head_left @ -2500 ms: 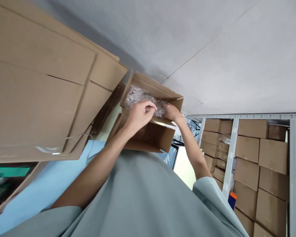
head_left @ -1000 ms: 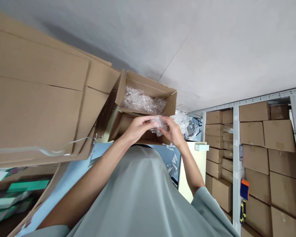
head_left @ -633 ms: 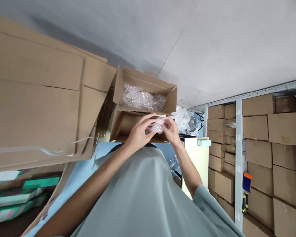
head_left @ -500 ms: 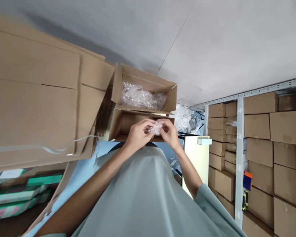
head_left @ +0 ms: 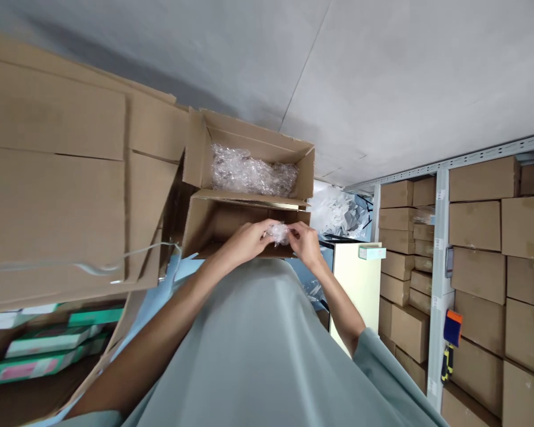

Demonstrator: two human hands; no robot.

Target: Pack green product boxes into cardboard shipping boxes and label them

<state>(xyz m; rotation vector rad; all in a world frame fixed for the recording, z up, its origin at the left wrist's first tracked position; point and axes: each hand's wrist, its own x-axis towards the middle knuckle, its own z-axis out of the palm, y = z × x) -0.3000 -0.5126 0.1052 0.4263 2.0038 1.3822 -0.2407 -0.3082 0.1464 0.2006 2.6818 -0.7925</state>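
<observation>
A small crumpled wad of clear plastic wrap (head_left: 277,233) is between my hands, above the near cardboard box (head_left: 218,220). My left hand (head_left: 251,238) pinches it from the left. From the right, the fingers of my right hand (head_left: 306,243) are closed on its edge. Whether anything is inside the wad I cannot tell. Behind it stands another open cardboard box (head_left: 305,172), holding a heap of crumpled clear plastic (head_left: 251,172).
Large cardboard boxes (head_left: 48,207) fill the left side. Below them an open carton holds green-and-white packs (head_left: 48,350). On the right, a metal rack (head_left: 438,267) carries stacked cartons. A cream panel (head_left: 356,290) stands by my right arm, with a small pale-green box (head_left: 372,253) on it.
My hands have drawn slightly apart, with the right hand moving to the wad's right edge. The view has shifted a little, so the boxes sit further left.
</observation>
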